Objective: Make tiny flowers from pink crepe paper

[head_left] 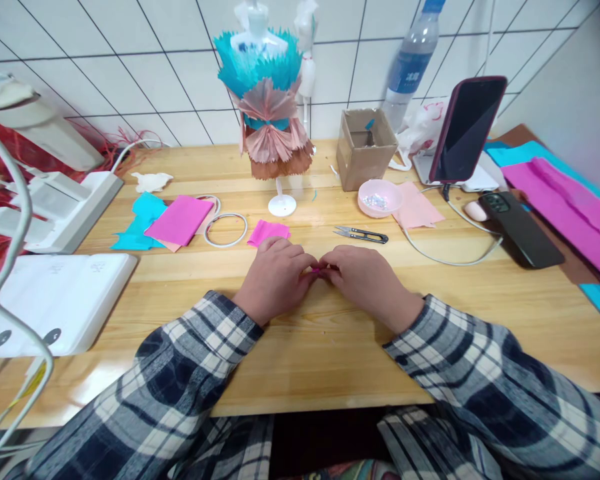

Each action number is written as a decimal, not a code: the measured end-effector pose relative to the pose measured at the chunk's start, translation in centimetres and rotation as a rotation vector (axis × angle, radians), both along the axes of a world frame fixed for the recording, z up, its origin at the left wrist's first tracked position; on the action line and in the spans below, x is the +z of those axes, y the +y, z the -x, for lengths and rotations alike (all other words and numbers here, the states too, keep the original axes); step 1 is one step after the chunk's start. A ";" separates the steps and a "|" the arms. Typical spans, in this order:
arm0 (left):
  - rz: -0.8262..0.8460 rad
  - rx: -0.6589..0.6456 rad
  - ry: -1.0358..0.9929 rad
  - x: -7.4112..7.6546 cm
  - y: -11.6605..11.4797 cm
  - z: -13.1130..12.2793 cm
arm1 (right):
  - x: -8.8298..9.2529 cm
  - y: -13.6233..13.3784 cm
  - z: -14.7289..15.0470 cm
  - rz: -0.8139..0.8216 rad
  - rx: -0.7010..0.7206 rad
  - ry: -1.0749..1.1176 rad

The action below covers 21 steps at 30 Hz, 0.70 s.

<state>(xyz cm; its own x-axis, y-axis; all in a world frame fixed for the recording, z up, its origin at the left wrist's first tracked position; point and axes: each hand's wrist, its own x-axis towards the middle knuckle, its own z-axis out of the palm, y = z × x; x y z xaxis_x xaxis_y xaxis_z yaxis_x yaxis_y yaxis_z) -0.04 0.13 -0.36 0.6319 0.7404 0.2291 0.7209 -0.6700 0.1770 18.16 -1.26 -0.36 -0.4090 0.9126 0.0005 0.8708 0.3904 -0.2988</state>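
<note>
A small bit of magenta paper [316,271] is pinched between my two hands, mostly hidden by the fingers. My left hand [280,275] grips it from the left with thumb and fingertips. From the right, my right hand [367,280] is closed on its other end. Just beyond the left hand lies a folded magenta paper square [269,233]. Black thread snips [361,234] rest on the table beyond the right hand. Farther back stands a small dress form wearing a teal, pink and brown crepe paper dress [275,123] on a white stand [282,205].
Teal and magenta sheets [180,220] and a white ring [226,230] lie left. A pink bowl [380,198] of sequins, a cardboard box [365,150], a water bottle [413,63], an upright phone [469,130] and a dark phone [523,230] stand right. A power strip [75,213] sits left.
</note>
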 end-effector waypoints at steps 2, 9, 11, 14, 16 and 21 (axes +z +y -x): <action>0.001 0.000 0.004 0.0 0.0 0.0 | 0.0 0.0 0.0 -0.006 0.000 0.012; -0.001 -0.006 0.010 0.1 -0.1 0.0 | -0.1 -0.1 0.0 -0.009 -0.023 0.018; 0.002 -0.003 0.011 0.2 0.0 0.0 | -0.1 -0.1 0.0 -0.015 -0.015 0.019; 0.007 0.007 0.024 0.2 0.0 -0.1 | -0.1 -0.1 0.0 -0.020 -0.006 0.014; 0.007 0.017 0.026 0.2 0.0 -0.1 | 0.0 0.0 0.0 -0.016 -0.004 0.001; 0.003 0.003 0.028 0.0 0.0 -0.1 | 0.2 -0.1 0.1 -0.011 -0.011 0.003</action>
<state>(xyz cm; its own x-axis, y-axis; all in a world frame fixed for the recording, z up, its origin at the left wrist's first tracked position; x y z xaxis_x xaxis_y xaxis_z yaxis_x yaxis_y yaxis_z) 0.04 0.14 -0.37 0.6359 0.7429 0.2091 0.7276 -0.6674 0.1587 18.08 -1.39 -0.14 -0.3991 0.9169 0.0115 0.8741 0.3842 -0.2973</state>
